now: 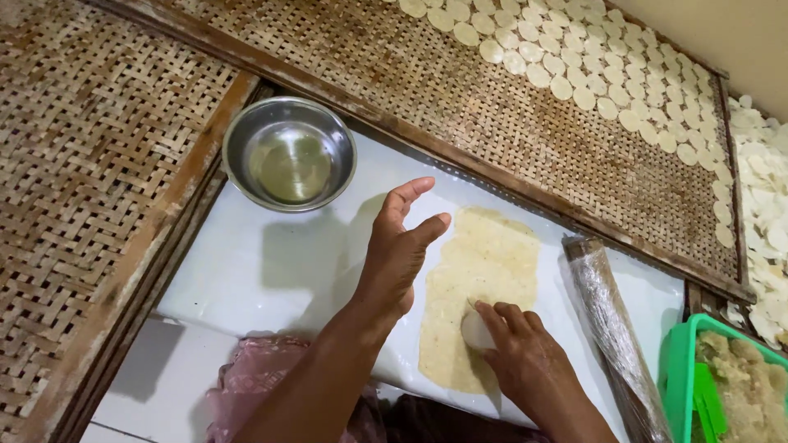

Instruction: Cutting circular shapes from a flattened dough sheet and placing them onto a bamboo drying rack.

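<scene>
Hands: left [400, 246] spread, right [517, 349] gripping cutter [476, 330]

- I see a white work surface [271, 271] bearing a flat sheet of rolled dough [484, 262]
- A steel bowl [289, 153] sits at its far corner
- A plastic-wrapped rolling pin [611, 328] lies beside the dough

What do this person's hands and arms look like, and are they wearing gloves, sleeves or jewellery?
Both hands are bare: no gloves on the left hand or the right hand. No rings, bracelets or watch show. The forearms are uncovered as far as the picture reaches, so no sleeves are visible. Pink patterned cloth lies below the left arm.
</scene>
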